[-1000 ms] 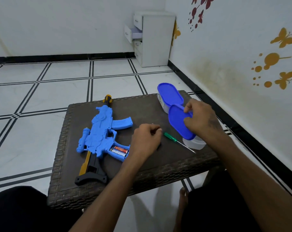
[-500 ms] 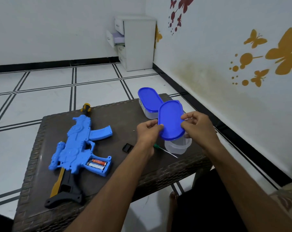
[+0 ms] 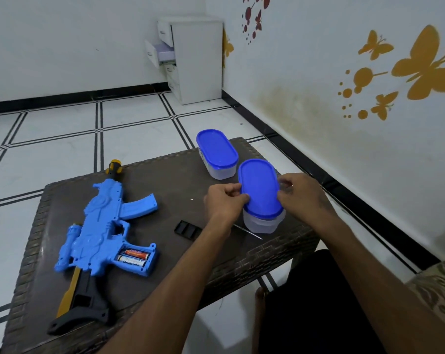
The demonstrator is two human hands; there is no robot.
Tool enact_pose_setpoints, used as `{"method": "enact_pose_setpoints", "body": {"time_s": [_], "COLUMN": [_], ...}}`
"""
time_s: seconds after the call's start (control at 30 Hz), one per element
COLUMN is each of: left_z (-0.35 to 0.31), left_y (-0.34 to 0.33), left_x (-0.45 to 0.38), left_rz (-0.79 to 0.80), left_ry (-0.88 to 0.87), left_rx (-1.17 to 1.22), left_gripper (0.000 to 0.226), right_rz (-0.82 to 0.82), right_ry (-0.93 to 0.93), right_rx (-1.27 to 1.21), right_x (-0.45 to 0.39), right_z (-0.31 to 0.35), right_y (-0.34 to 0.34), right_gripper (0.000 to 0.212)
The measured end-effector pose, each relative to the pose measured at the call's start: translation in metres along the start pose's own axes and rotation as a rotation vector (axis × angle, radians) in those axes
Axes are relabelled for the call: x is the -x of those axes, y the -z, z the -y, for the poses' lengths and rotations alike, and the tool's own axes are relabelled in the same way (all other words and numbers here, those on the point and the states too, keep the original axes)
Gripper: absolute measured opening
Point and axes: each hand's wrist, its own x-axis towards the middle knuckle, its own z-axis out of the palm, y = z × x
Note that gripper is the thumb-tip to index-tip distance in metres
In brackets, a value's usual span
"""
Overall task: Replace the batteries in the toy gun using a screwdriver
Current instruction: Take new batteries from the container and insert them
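Observation:
A blue toy gun [image 3: 102,228] lies on the left of the dark wicker table [image 3: 165,185], its grip compartment open with two batteries [image 3: 133,256] showing. The black battery cover [image 3: 187,230] lies loose beside it. A tiny screw [image 3: 191,199] sits mid-table. My left hand [image 3: 225,200] and my right hand [image 3: 301,195] pinch the two sides of a blue lid [image 3: 261,187], tilted over the near clear container [image 3: 263,222]. Only the screwdriver's metal shaft [image 3: 249,232] shows; my left wrist hides its handle.
A second clear container [image 3: 217,153] with its blue lid on stands at the table's far right. A white drawer cabinet [image 3: 190,57] is in the room corner. The wall runs close along the right. My dark trouser leg [image 3: 318,302] is below the table's front edge.
My left hand left the table and took the lid's left edge. The lid came up off the near container, held between both hands, then lowered over it. The view shifted right.

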Motion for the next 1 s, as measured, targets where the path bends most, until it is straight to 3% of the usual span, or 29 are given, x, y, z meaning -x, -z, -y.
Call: {"method": "enact_pose_setpoints", "body": {"time_s": [0.3, 0.63, 0.8, 1.0], "left_z": [0.005, 0.006, 0.005, 0.007], "left_y": [-0.004, 0.007, 0.002, 0.001], "left_x": [0.004, 0.002, 0.003, -0.003], "left_rz": [-0.002, 0.122, 0.077, 0.109], "left_ry": [-0.045, 0.146, 0.088, 0.055], "left_rx": [-0.101, 0.122, 0.059, -0.032], "left_gripper": [0.036, 0.040, 0.039, 0.037], "right_rz": [0.013, 0.081, 0.082, 0.131], "right_ry": [-0.039, -0.036, 0.110, 0.250], "right_rx": [-0.067, -0.080, 0.117, 0.246], "right_x": [-0.003, -0.003, -0.024, -0.055], "right_z": [-0.015, -0.018, -0.009, -0.004], "right_y": [-0.003, -0.015, -0.030, -0.041], "right_gripper": [0.031, 0.030, 0.065, 0.058]}}
